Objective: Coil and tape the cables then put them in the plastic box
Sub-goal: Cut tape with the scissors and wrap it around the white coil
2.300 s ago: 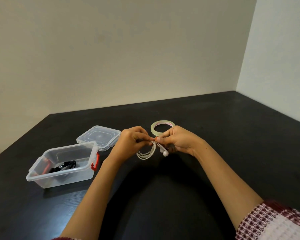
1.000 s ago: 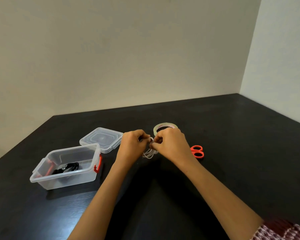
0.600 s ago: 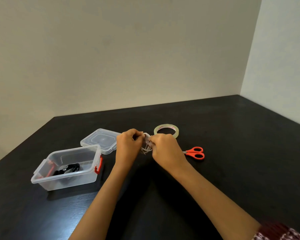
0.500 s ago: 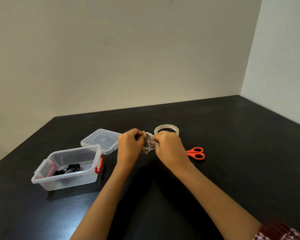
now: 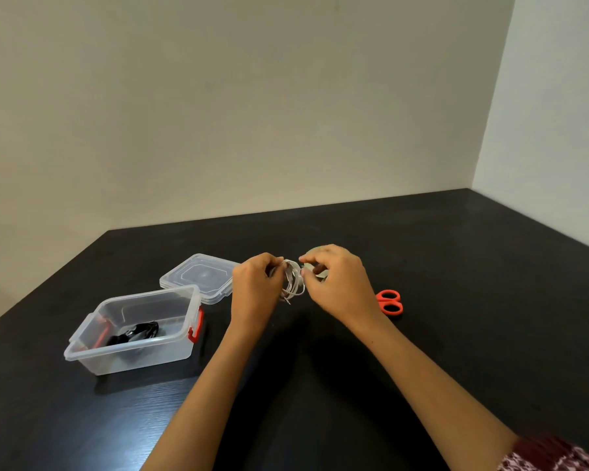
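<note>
A small coil of white cable [image 5: 292, 282] hangs above the black table between my two hands. My left hand [image 5: 255, 294] grips the coil's left side with curled fingers. My right hand [image 5: 337, 283] pinches at the coil's upper right with thumb and fingertips. The roll of clear tape [image 5: 320, 273] lies just behind my right hand, mostly hidden by it. A clear plastic box [image 5: 92, 355] with red latches stands at the left, and a coiled black cable [image 5: 135, 333] lies inside it.
The box's clear lid [image 5: 198, 277] lies flat behind the box. Orange-handled scissors [image 5: 390, 301] lie to the right of my right hand, partly hidden. The table [image 5: 456, 300] meets walls at the back and right.
The coil has been gathered tighter and lifted slightly. My right hand shifted back over the tape roll, hiding most of it and the scissors' blades.
</note>
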